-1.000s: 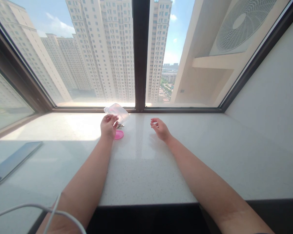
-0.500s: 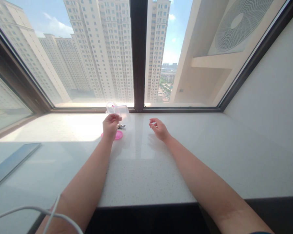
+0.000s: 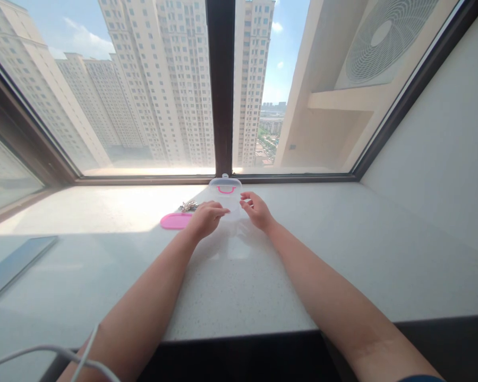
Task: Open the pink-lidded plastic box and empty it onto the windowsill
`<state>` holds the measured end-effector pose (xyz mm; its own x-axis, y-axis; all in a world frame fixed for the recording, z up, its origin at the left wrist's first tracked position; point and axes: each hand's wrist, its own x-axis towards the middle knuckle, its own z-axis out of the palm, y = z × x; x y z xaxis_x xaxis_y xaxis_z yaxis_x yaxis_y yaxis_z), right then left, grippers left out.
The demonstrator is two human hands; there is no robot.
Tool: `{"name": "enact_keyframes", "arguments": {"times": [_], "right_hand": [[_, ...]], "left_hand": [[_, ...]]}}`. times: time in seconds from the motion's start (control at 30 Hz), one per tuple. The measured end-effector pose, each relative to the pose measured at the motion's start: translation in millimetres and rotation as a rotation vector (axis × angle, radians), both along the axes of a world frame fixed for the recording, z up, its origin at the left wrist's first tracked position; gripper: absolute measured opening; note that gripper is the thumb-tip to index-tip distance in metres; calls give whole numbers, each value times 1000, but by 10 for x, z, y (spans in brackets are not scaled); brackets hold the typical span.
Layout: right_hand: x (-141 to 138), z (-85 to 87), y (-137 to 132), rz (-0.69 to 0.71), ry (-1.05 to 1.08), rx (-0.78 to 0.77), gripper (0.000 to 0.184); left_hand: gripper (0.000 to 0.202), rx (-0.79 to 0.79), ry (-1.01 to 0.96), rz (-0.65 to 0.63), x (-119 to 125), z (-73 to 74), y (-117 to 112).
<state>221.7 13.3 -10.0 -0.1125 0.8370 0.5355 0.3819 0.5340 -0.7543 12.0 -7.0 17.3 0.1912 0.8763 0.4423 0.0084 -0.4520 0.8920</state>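
A clear plastic box [image 3: 225, 195] with a pink clasp stands upright on the white window sill [image 3: 239, 276], near the window's dark centre post. My left hand [image 3: 206, 218] has its fingers curled on the box's near left side. My right hand [image 3: 256, 209] touches its right side with the fingers partly spread. A flat pink lid [image 3: 175, 220] lies on the sill just left of my left hand. A small heap of metal keys [image 3: 188, 206] lies behind the lid.
A dark tablet or phone [image 3: 14, 263] lies flat at the far left of the sill. A white cable [image 3: 51, 353] crosses the bottom left corner. The sill's dark front edge [image 3: 263, 339] runs near my forearms. A white wall [image 3: 442, 148] stands to the right.
My left hand carried the clear box from above the keys rightwards and set it upright near the centre post. My right hand moved in to its side. The pink lid is now fully uncovered.
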Motion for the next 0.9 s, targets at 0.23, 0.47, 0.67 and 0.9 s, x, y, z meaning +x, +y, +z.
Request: {"name": "enact_keyframes", "arguments": {"times": [0.23, 0.47, 0.67, 0.9], "right_hand": [[-15, 18, -30, 12, -10, -4, 37], [-3, 15, -35, 32, -20, -20, 37], [-3, -27, -23, 103, -70, -114, 42], [28, -66, 30, 62, 32, -157, 94]], "left_hand": [[25, 291, 209, 47, 44, 50, -72], [19, 363, 361, 186, -63, 64, -68], [13, 502, 638, 300, -187, -20, 42], [10, 477, 645, 186, -139, -60, 48]]}}
